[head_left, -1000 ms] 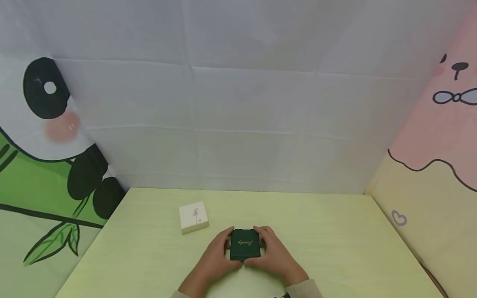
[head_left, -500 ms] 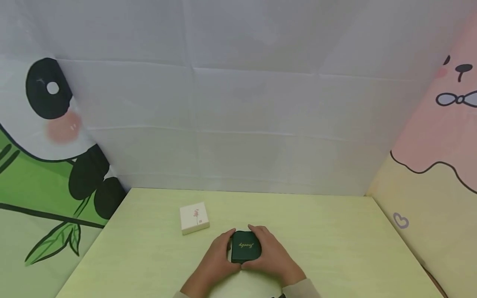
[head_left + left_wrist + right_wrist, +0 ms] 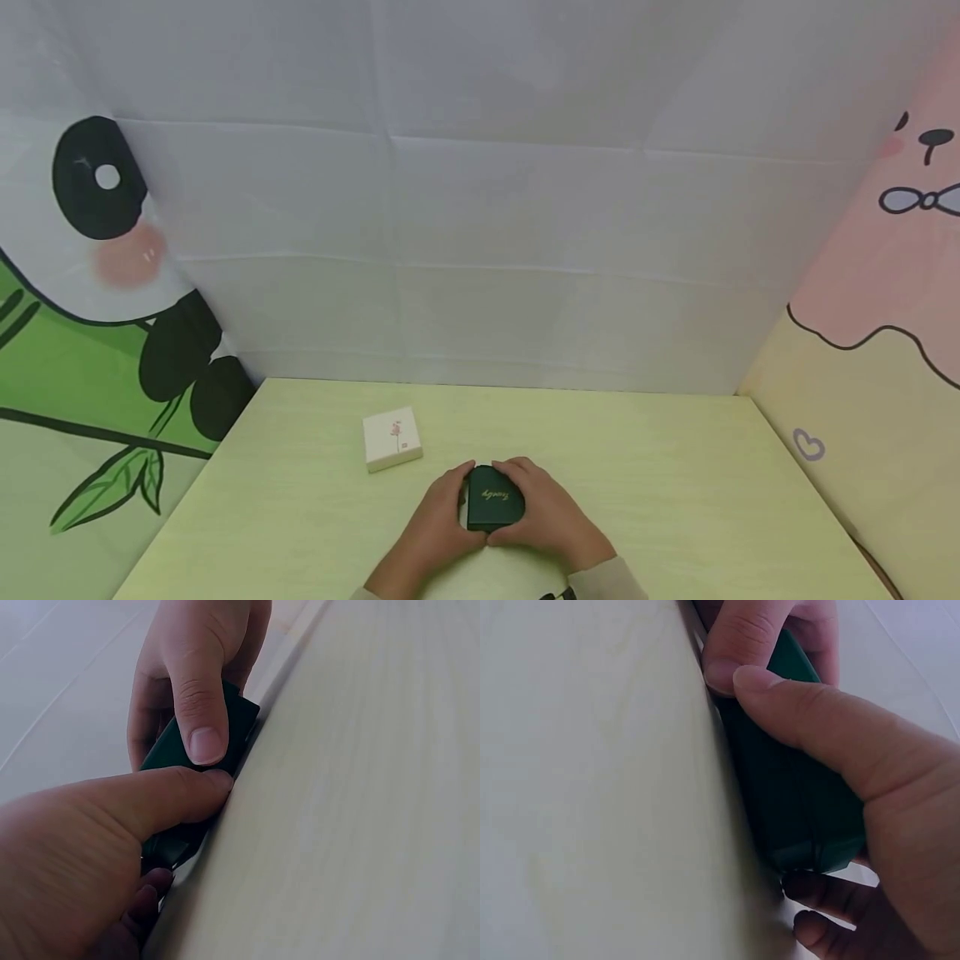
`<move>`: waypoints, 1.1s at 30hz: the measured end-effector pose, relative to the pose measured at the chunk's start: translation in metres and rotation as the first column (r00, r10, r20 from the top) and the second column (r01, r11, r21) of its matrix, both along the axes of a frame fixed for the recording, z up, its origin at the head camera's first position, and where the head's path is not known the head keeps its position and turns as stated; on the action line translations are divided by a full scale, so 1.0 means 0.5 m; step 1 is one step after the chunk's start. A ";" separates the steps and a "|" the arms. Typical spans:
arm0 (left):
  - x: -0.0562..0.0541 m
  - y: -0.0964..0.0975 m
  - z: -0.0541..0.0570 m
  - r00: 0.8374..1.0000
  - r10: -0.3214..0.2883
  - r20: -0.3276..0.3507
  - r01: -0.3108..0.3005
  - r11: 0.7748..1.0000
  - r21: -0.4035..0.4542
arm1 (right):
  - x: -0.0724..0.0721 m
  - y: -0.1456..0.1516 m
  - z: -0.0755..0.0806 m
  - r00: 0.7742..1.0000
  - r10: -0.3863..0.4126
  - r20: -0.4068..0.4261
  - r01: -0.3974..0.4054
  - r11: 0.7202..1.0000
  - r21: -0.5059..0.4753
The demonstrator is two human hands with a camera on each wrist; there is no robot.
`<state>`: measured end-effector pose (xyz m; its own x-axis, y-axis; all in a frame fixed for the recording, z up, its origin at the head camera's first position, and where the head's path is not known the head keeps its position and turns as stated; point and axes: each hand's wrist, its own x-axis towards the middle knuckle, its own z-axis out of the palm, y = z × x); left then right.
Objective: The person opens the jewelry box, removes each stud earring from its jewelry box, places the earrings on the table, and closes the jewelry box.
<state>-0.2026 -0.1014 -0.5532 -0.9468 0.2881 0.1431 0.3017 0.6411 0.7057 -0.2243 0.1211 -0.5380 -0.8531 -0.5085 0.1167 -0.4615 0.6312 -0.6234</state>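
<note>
A small dark green jewelry box [image 3: 491,500], its lid down and gold lettering on top, sits on the table between both hands. My left hand [image 3: 435,517] holds it by its left side, thumb at the near edge and fingers toward the far left corner. Around its right side curls my right hand [image 3: 551,512], its fingers over the far right corner. The two thumb tips meet at the near face, as the left wrist view shows with the left thumb [image 3: 180,796]. In the right wrist view, a seam runs along the box [image 3: 802,802], and some right-hand fingers are below its end.
A white square box [image 3: 392,437] with a pink flower print lies behind and to the left on the pale yellow table [image 3: 675,483]. A white backdrop [image 3: 487,250] rises at the table's far edge, with printed cartoon panels on both sides.
My right hand has shifted left, its fingers now wrapped farther round the box's far right corner. The left hand and the white box stay nearly in place.
</note>
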 end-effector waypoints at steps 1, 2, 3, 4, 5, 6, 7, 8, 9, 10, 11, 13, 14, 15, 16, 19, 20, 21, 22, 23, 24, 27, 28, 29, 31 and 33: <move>0.000 -0.001 0.000 1.000 -0.003 0.001 0.003 1.000 0.000 | 0.000 0.001 -0.001 1.000 -0.002 0.003 0.002 1.000 0.001; -0.001 -0.001 -0.001 1.000 -0.006 0.002 0.006 1.000 -0.002 | -0.001 0.001 -0.002 1.000 -0.004 0.007 0.003 1.000 0.002; -0.002 -0.002 -0.001 1.000 -0.009 0.003 0.009 1.000 -0.003 | -0.001 0.002 -0.003 1.000 -0.005 0.008 0.005 1.000 0.004; -0.003 -0.003 -0.002 1.000 -0.013 0.004 0.013 1.000 -0.003 | -0.001 0.002 -0.004 1.000 -0.008 0.012 0.008 1.000 0.005; -0.004 -0.004 -0.003 1.000 -0.016 0.007 0.016 1.000 -0.005 | -0.002 0.002 -0.004 1.000 -0.010 0.013 0.010 1.000 0.006; -0.005 -0.006 -0.004 1.000 -0.019 0.010 0.019 1.000 -0.005 | -0.002 0.002 -0.005 1.000 -0.012 0.014 0.012 1.000 0.006; -0.006 -0.007 -0.005 1.000 -0.024 0.011 0.024 1.000 0.000 | -0.002 0.002 -0.005 1.000 -0.013 0.014 0.013 1.000 0.007; -0.007 -0.008 -0.006 1.000 -0.026 0.017 0.026 1.000 -0.001 | -0.002 0.001 -0.006 1.000 -0.014 0.012 0.014 1.000 0.008; -0.008 -0.009 -0.007 0.999 -0.028 0.024 0.028 1.000 0.001 | -0.002 0.001 -0.006 1.000 -0.015 0.010 0.015 1.000 0.007; -0.008 -0.010 -0.007 0.999 -0.029 0.031 0.029 1.000 0.004 | -0.001 0.000 -0.006 1.000 -0.015 0.007 0.015 1.000 0.008; -0.009 -0.011 -0.008 0.999 -0.030 0.038 0.030 1.000 0.005 | -0.001 0.000 -0.006 1.000 -0.015 0.003 0.015 1.000 0.008; -0.010 -0.012 -0.010 0.998 -0.032 0.045 0.032 0.999 0.010 | -0.001 0.000 -0.007 1.000 -0.012 -0.004 0.012 1.000 0.007; -0.010 -0.012 -0.011 0.998 -0.031 0.049 0.030 0.999 0.009 | -0.001 0.000 -0.007 1.000 -0.010 -0.005 0.010 1.000 0.007; -0.010 -0.013 -0.011 0.998 -0.032 0.047 0.032 0.999 0.012 | -0.001 -0.001 -0.008 1.000 -0.009 -0.006 0.009 1.000 0.007; -0.010 -0.013 -0.011 0.999 -0.033 0.042 0.033 0.999 0.014 | -0.002 -0.001 -0.009 1.000 -0.008 -0.006 0.008 1.000 0.009; -0.010 -0.012 -0.013 0.999 -0.036 0.022 0.036 0.999 0.017 | -0.003 0.000 -0.012 1.000 -0.008 -0.003 0.008 1.000 0.009; -0.010 -0.012 -0.013 0.999 -0.035 0.015 0.034 0.999 0.015 | -0.004 0.000 -0.013 1.000 -0.009 -0.001 0.009 1.000 0.008; -0.010 -0.012 -0.013 0.999 -0.034 0.007 0.034 0.999 0.014 | -0.004 0.000 -0.013 1.000 -0.009 -0.001 0.009 1.000 0.006; -0.010 -0.012 -0.013 0.999 -0.034 0.000 0.034 0.999 0.014 | -0.005 0.000 -0.013 1.000 -0.009 -0.002 0.009 1.000 0.003; -0.010 -0.012 -0.014 0.999 -0.033 -0.005 0.033 0.999 0.013 | -0.005 0.000 -0.014 1.000 -0.008 -0.003 0.008 1.000 0.000; -0.010 -0.012 -0.015 0.999 -0.033 -0.010 0.033 0.999 0.012 | -0.005 0.001 -0.014 1.000 -0.009 -0.004 0.009 1.000 -0.002; -0.011 -0.012 -0.015 0.999 -0.033 -0.018 0.033 0.999 0.014 | -0.005 0.000 -0.014 1.000 -0.008 -0.007 0.008 1.000 -0.008; -0.011 -0.012 -0.015 0.999 -0.033 -0.019 0.033 0.999 0.015 | -0.005 0.000 -0.014 1.000 -0.009 -0.009 0.009 1.000 -0.009; -0.011 -0.012 -0.016 0.999 -0.033 -0.020 0.033 0.999 0.015 | -0.005 0.000 -0.014 1.000 -0.009 -0.012 0.009 1.000 -0.009; -0.010 -0.012 -0.015 0.999 -0.033 -0.022 0.033 0.999 0.017 | -0.003 -0.001 -0.012 1.000 -0.008 -0.010 0.008 1.000 -0.013; -0.010 -0.012 -0.015 0.999 -0.031 -0.020 0.031 0.999 0.016 | -0.002 -0.001 -0.010 1.000 -0.007 -0.007 0.007 1.000 -0.014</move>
<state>-0.2076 -0.1073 -0.5606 -0.9344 0.3150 0.1665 0.3353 0.6195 0.7097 -0.2255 0.1205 -0.5429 -0.8559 -0.5005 0.1299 -0.4613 0.6255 -0.6292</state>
